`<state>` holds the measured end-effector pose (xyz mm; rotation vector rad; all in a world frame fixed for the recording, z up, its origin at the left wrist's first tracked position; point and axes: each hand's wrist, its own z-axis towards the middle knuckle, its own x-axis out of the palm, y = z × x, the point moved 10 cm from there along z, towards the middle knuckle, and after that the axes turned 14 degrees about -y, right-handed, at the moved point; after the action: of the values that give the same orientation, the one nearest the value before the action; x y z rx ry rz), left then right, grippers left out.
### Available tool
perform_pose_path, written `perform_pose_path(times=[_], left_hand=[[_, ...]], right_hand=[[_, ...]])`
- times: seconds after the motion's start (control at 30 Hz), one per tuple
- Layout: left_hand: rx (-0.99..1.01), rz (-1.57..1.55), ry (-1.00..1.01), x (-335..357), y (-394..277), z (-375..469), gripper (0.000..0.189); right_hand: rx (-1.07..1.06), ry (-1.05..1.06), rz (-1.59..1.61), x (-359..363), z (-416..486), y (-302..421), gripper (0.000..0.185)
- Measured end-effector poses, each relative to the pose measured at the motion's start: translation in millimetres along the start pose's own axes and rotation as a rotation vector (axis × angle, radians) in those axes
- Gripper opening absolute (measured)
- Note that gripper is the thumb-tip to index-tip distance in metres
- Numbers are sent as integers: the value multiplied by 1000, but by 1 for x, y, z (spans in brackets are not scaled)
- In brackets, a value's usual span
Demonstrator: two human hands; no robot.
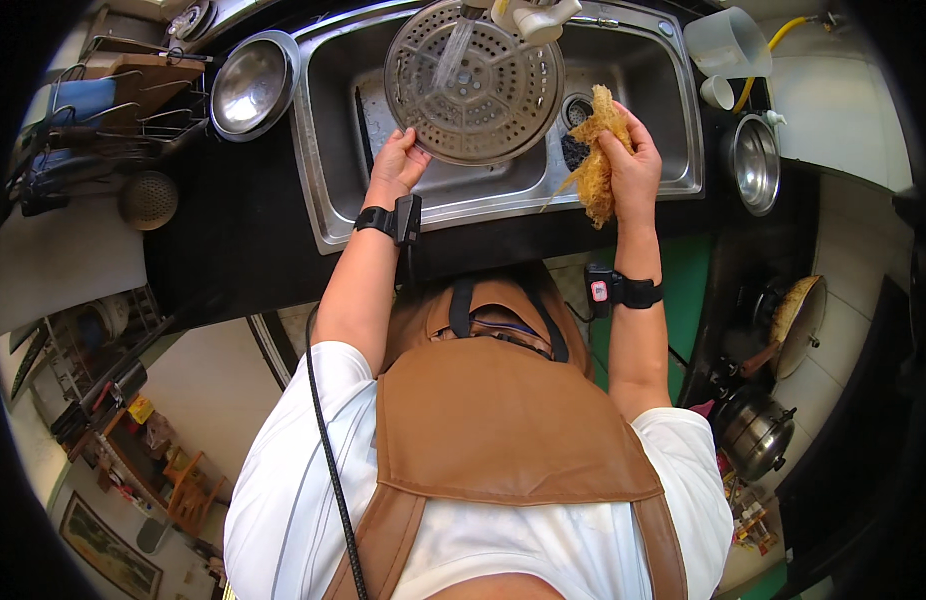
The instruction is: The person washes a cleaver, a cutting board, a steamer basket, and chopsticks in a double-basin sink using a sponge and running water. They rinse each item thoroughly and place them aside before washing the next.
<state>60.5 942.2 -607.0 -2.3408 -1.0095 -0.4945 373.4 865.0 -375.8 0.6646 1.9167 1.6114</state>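
My left hand (404, 159) grips the lower left rim of a round perforated metal steamer tray (474, 112) above the sink. Water runs from the faucet (474, 7) onto the tray's upper part. Between the thumb and fingers of my right hand (634, 161) is a yellowish-brown fibrous scrubber (599, 187), to the right of the tray and apart from it. Behind and below them lies the two-bowl stainless steel sink (688, 135). A drain strainer (579, 112) shows in the right bowl, with something dark and mesh-like (574, 150) near it.
Metal bowls (251, 84) stand left of the sink beside a wire rack (155, 124). At right are a steel basin (755, 165), a small white cup (717, 92) and a translucent plastic container (728, 43). Farther right, a lidded pan (799, 326) and a steel pot (754, 431) sit by the stove.
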Motion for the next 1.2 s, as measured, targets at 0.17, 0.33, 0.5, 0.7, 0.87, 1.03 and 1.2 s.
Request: perform_pose_path(times=[0.17,0.33,0.5,0.7,0.87,1.03,1.2], left_hand=[[-43,11,-17,2,-2,11,19],[-111,61,-77,-17,-9,5,27],[-194,189,-80,-56,-36,-13,24],[117,319,49,-40,-97,-68,22],[436,343,155,7,-128,-114,18],[789,597,103,52,-131,-142,18],[1243,1125,86,94,-81,-167,13]], right_hand=[[-26,53,23,17,-1,1,40],[-57,69,24,27,2,1,39],[-19,98,60,29,6,-5,40],[31,83,107,27,14,-23,39],[54,132,76,39,12,-31,39],[246,290,56,64,6,-51,35],[471,462,3,119,-14,-70,46]])
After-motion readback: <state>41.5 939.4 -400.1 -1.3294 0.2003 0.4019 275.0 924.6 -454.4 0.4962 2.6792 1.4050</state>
